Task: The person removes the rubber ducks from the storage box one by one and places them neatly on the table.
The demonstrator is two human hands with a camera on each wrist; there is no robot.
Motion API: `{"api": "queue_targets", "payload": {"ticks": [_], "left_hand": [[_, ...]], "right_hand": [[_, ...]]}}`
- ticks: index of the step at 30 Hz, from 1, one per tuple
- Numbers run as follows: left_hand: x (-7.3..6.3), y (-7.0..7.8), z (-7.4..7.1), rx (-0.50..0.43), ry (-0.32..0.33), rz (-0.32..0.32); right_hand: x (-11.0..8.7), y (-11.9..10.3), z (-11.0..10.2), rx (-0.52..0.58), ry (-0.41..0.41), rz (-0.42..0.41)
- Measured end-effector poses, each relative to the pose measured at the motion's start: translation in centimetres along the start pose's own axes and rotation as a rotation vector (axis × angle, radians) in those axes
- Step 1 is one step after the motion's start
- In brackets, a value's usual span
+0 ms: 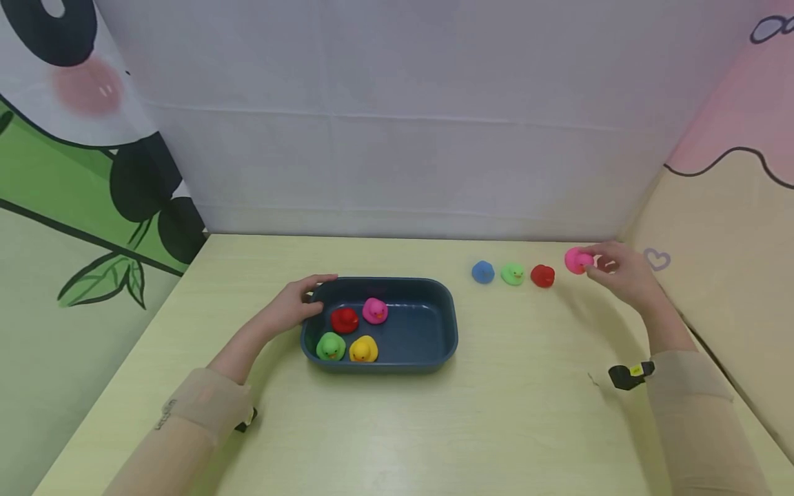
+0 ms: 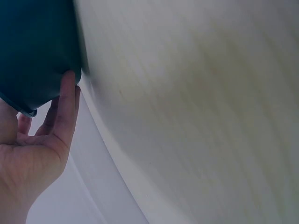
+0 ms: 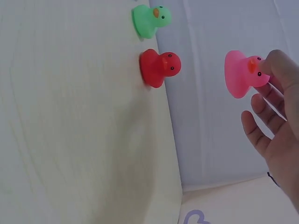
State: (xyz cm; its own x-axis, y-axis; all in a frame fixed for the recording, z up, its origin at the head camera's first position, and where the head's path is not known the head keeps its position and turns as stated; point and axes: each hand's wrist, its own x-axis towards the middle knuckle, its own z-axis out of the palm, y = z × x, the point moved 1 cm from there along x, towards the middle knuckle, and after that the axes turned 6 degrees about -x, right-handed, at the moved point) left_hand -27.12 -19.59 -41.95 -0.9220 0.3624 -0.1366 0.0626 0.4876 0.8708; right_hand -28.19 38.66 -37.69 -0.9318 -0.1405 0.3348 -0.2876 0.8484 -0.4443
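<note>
A pink rubber duck (image 1: 577,261) is pinched by its head between the thumb and fingers of my right hand (image 1: 623,274). In the right wrist view this pink duck (image 3: 239,74) hangs above the table, apart from the red duck (image 3: 159,68). My left hand (image 1: 290,306) grips the left end of a dark blue tray (image 1: 428,365), thumb over the rim and fingers against the outer wall, as the left wrist view shows. Inside the tray's left half sit a red duck (image 1: 344,320), a pink duck (image 1: 375,311), a green duck (image 1: 331,346) and a yellow duck (image 1: 363,349).
Along the back right of the table (image 1: 496,413) stand a blue duck (image 1: 483,272), a green duck (image 1: 513,274) and a red duck (image 1: 542,276) in a row. A white cloth wall (image 1: 403,165) closes off the back, with printed panels on both sides.
</note>
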Motion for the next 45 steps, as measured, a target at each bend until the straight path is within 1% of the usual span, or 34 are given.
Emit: {"api": "queue_targets", "payload": {"ticks": [5, 8, 11, 15, 19, 22, 27, 34, 41, 45], "left_hand": [[0.2, -0.5, -0.1, -0.014, 0.003, 0.0], [0.4, -0.6, -0.1, -0.009, 0.003, 0.005], [0.4, -0.7, 0.0, -0.006, 0.007, -0.005], [0.4, -0.7, 0.0, -0.006, 0.009, -0.012], [0.4, -0.7, -0.1, 0.0, 0.009, -0.007], [0.4, -0.7, -0.1, 0.005, 0.008, -0.01], [0.4, -0.8, 0.0, 0.007, 0.01, -0.012], [0.5, -1.0, 0.0, 0.009, 0.012, -0.012], [0.5, -1.0, 0.0, 0.008, 0.012, -0.004], [0.6, -1.0, 0.0, 0.008, 0.011, 0.002]], "right_hand": [[0.1, 1.1, 0.8, -0.031, 0.015, 0.026], [0.2, 2.0, 1.5, -0.057, 0.031, 0.023], [0.3, 2.5, 2.1, -0.065, 0.032, 0.024], [0.2, 2.9, 2.7, -0.073, 0.002, 0.054], [0.1, 3.4, 3.0, -0.076, -0.056, 0.089], [0.1, 3.7, 3.4, -0.068, -0.092, 0.103], [0.3, 4.2, 4.2, -0.083, -0.112, 0.106], [0.5, 4.4, 4.6, -0.098, -0.192, 0.159], [0.8, 4.5, 4.6, -0.12, -0.226, 0.197], [0.9, 4.6, 4.5, -0.112, -0.236, 0.226]]}}
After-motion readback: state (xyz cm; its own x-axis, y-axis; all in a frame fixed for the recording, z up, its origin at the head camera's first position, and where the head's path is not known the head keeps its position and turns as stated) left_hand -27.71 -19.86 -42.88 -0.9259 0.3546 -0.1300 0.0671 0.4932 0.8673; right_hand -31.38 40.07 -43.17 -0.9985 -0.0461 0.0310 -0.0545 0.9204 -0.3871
